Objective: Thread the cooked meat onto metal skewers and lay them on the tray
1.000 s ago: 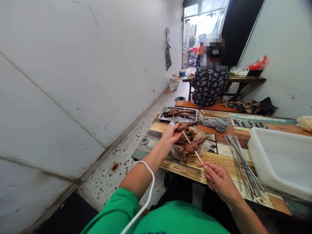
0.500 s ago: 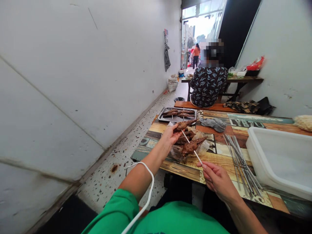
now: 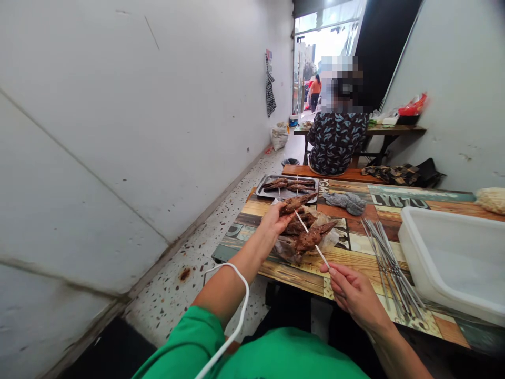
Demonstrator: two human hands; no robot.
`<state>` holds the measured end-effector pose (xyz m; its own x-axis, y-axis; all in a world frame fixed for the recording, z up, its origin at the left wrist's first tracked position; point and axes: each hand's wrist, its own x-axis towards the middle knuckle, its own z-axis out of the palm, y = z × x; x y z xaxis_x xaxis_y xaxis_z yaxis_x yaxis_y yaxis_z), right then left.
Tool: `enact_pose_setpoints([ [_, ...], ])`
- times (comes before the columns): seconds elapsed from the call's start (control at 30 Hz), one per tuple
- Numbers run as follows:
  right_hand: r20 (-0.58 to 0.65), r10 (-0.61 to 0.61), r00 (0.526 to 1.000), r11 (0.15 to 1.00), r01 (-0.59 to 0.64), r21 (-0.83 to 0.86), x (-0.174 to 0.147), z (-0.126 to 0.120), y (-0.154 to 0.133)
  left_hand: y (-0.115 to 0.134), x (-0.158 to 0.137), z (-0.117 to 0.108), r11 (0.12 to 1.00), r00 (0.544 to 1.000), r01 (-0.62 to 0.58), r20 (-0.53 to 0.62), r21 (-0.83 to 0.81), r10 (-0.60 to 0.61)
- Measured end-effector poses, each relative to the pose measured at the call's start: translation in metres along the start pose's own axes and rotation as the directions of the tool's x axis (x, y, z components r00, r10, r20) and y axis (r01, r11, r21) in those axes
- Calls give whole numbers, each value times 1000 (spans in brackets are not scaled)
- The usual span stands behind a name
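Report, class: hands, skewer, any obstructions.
Left hand gripping upper meat piece; right hand pinching skewer. Skewer through lower meat piece. White cable across left forearm.

Your left hand (image 3: 276,218) gripped a dark brown meat piece (image 3: 298,203), while your right hand (image 3: 355,288), lower and to its right, pinched the near end of a metal skewer (image 3: 322,257). Between your hands, that skewer ran through a second meat piece (image 3: 313,239) and up to the one you held. More meat lay on clear plastic (image 3: 284,251) just below your left hand. Beyond that hand sat a metal tray (image 3: 260,189) of skewered meat; right of it, a grey cloth (image 3: 345,202). Just right of your right hand lay loose skewers (image 3: 392,271), then a white tub (image 3: 418,266). Far ahead of both hands, a person (image 3: 335,142) sat facing away.
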<state>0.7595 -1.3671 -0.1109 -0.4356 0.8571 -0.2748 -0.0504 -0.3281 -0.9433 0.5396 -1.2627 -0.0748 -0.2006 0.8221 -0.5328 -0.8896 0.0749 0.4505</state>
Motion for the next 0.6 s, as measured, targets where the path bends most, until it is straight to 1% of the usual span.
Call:
enact_pose_setpoints([
  [0.23,-10,14,1000,1000,-14,3,-1,1,-4,-2,-3,2,1000,1000,-6,8,10,6],
  [0.43,-8,12,1000,1000,-12,1,-3,-1,-2,-1,-6,3,1000,1000,-4,-16,30,5],
  [0.6,-4,15,1000,1000,-15,13,-3,-3,-1,0,-7,4,1000,1000,5,-9,12,-5],
])
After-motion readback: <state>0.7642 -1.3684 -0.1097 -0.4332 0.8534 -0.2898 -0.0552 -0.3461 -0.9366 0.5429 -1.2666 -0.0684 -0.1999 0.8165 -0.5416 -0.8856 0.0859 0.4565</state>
